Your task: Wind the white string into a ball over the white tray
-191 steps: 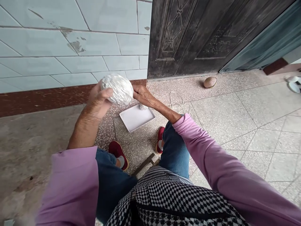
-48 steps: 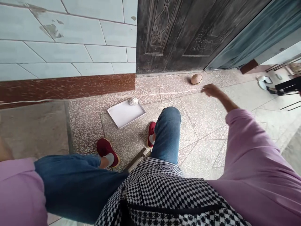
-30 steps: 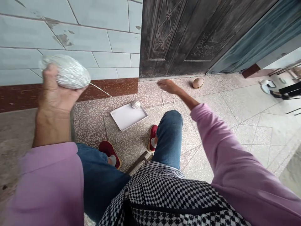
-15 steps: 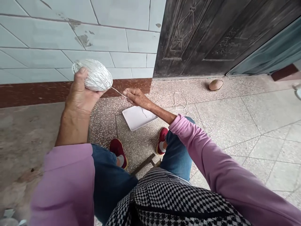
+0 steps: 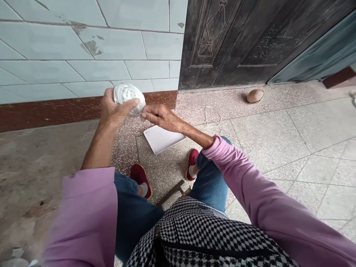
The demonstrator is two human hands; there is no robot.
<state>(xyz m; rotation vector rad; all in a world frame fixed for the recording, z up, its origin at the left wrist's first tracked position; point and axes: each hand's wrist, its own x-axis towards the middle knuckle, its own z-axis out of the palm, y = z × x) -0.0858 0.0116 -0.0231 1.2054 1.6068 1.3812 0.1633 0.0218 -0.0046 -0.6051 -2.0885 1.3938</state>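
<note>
My left hand [image 5: 115, 107] is closed round a ball of white yarn [image 5: 126, 93], its thumb lying across the front. Close against the ball's right side is my right hand [image 5: 161, 116], fingers pinched together on the yarn strand, which is mostly hidden there. Below the hands a shallow white tray [image 5: 164, 140] rests on the floor, partly covered by my right forearm. A loose length of yarn [image 5: 213, 120] lies in loops on the floor to the right of the tray.
A pale tiled wall [image 5: 55, 40] rises ahead on the left, beside a dark carved door [image 5: 236, 37]. A rounded pinkish object [image 5: 255, 96] lies near the door. My red shoes [image 5: 140, 176] flank the tray's near side, with a wooden stool bar [image 5: 171, 193] between my legs.
My left hand has brought the ball rightward and slightly down, turning it, so it now meets my right hand. The taut strand seen between the hands before is no longer visible.
</note>
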